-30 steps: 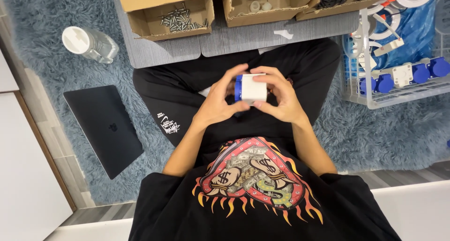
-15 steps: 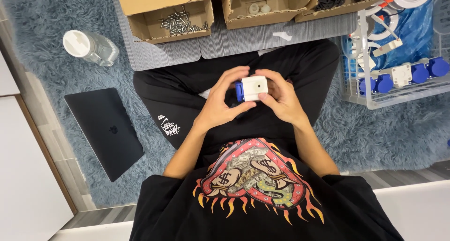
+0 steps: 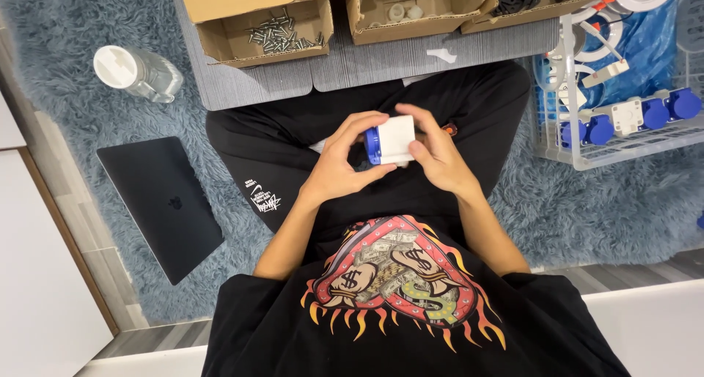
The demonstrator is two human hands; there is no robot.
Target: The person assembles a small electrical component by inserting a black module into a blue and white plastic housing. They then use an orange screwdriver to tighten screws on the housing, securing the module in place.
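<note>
Centre of frame, above the lap: white plastic socket box with blue cap [image 3: 392, 140] clamped between fingers of left hand [image 3: 339, 163] and right hand [image 3: 438, 157]. Judged light, rigid, smooth-faced; grip best across flat white sides.

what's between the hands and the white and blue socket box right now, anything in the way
Nothing visible. The left hand and the right hand both grip the white and blue socket box directly, fingers wrapped on its sides, above the lap.
</note>
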